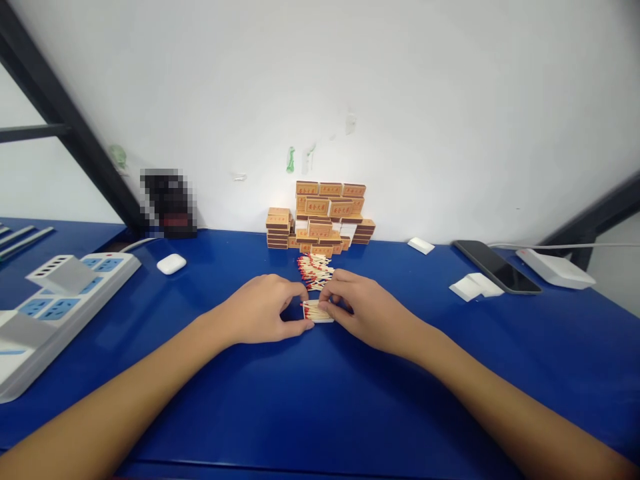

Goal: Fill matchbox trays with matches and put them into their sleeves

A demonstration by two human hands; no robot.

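Observation:
A small white matchbox tray (323,321) lies on the blue table, with red-tipped matches (315,311) lengthwise in it. My left hand (263,310) grips the tray's left end between thumb and index finger. Over the right end, the fingers of my right hand (370,310) are pinched together on the matches; the fingertips partly hide what they hold. Just behind the tray is a loose pile of matches (316,270), heads mostly to the left. Beyond the pile, orange-brown matchboxes (320,208) stand stacked against the wall.
At left are a power strip (120,267) with plugged-in adapters and a white earbud case (171,264). To the right lie white paper-like pieces (475,287), a small white block (421,245), a dark phone (495,267) and a white device (555,269) with a cable.

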